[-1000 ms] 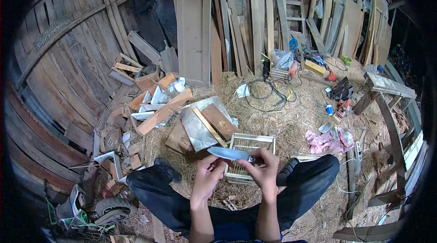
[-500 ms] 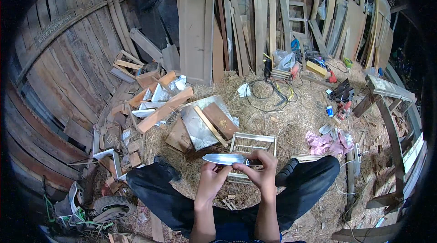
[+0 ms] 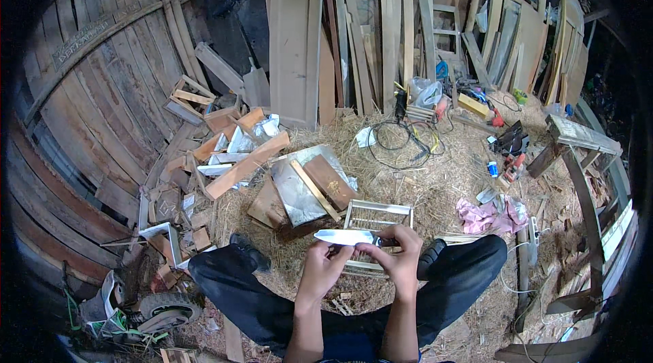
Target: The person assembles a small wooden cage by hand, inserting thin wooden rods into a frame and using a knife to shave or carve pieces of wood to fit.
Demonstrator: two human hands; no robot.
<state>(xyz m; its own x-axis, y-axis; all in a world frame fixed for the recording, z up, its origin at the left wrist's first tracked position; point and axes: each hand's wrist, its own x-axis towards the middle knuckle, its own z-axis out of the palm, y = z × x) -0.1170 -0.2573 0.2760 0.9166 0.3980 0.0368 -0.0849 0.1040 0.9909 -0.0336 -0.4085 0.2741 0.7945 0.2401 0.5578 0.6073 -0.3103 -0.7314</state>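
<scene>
Two hands are working together just above your lap: your left hand [image 3: 325,269] is pinching the underside of a flat, pale metal blade [image 3: 345,236], and your right hand [image 3: 400,259] is gripping its right end, fingers curled around what is hidden there. You are holding the blade level, pointing to your left, directly over a small wooden slatted frame [image 3: 378,214] that is lying on the straw-covered floor [image 3: 442,186] between your knees. One shiny metal sheet [image 3: 296,190] is lying just beyond the frame, with a brown board [image 3: 329,181] and a thin wooden strip [image 3: 314,189] resting across it. One long plank [image 3: 246,165] is lying on a heap of offcuts to your left. Tall rough boards [image 3: 292,37] are leaning against the far wall. One black cable coil [image 3: 398,142] is sitting on the straw ahead, and a crumpled pink cloth [image 3: 484,215] is lying beside your right knee. Your dark trousers [image 3: 238,288] are framing the work area on both sides.
</scene>
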